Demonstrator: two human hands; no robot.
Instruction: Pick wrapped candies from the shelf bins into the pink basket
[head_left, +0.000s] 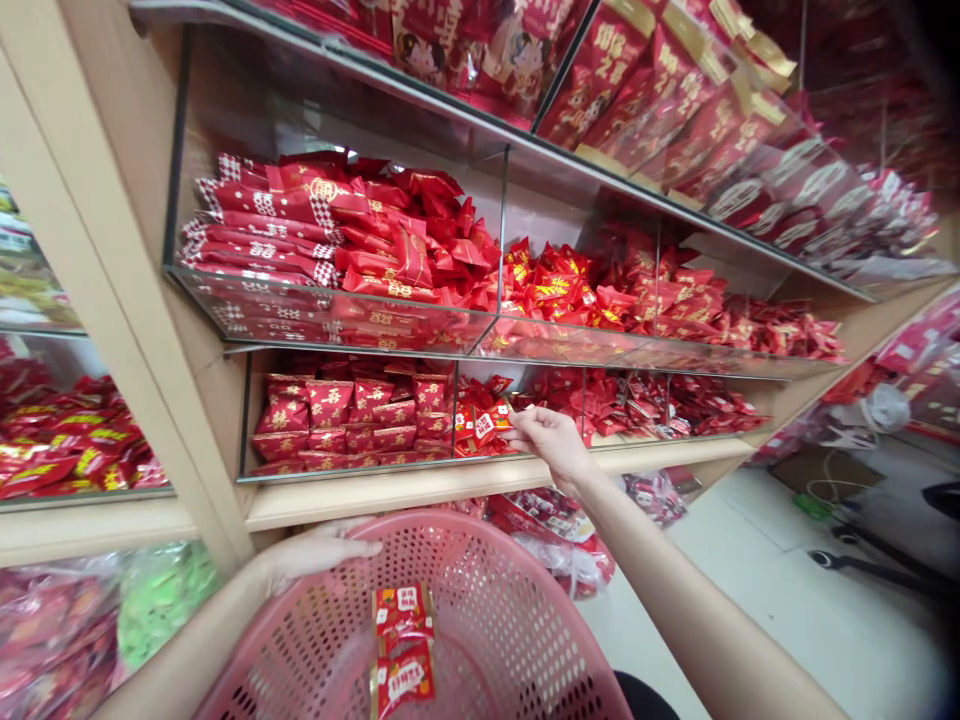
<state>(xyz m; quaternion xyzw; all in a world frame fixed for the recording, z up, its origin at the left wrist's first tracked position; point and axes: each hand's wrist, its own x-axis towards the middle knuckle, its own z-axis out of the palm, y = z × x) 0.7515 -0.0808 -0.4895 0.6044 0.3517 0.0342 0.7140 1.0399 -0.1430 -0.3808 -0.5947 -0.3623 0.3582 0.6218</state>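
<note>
The right hand (555, 445) reaches into the lower shelf at the centre of the frame, its thumb and fingers pinching the right edge of a red snack packet (484, 424), which lies among similar packets at the front of a clear-walled compartment. That packet carries a white label patch with dark characters, too small to read surely. The left hand (315, 556), left of the lower centre, has its fingers curled over the rim of a pink perforated plastic basket (529, 600), grasping it. Inside the basket, at the bottom centre of the frame, lie red-and-gold packets (403, 680), one above another; their white Chinese lettering is blurred.

On the middle shelf, at upper left of centre, stacked red packets with checkered ends (262, 228) show the double-happiness sign 囍 in white. Right of them, past a clear divider, are red packets with bright yellow characters (556, 288) that cannot be made out. Below, left of the reaching hand, plump pillow packets (330, 400) bear gold characters, likewise hard to read. Along the top of the frame, gold-topped red bags (611, 55) carry gold Chinese characters and small cartoon figures. The pale wooden shelf edge (420, 492) crosses above the basket. A green plastic-wrapped bundle (161, 598) sits at lower left, and black chair legs (862, 550) stand on the pale floor (780, 620) at lower right
</note>
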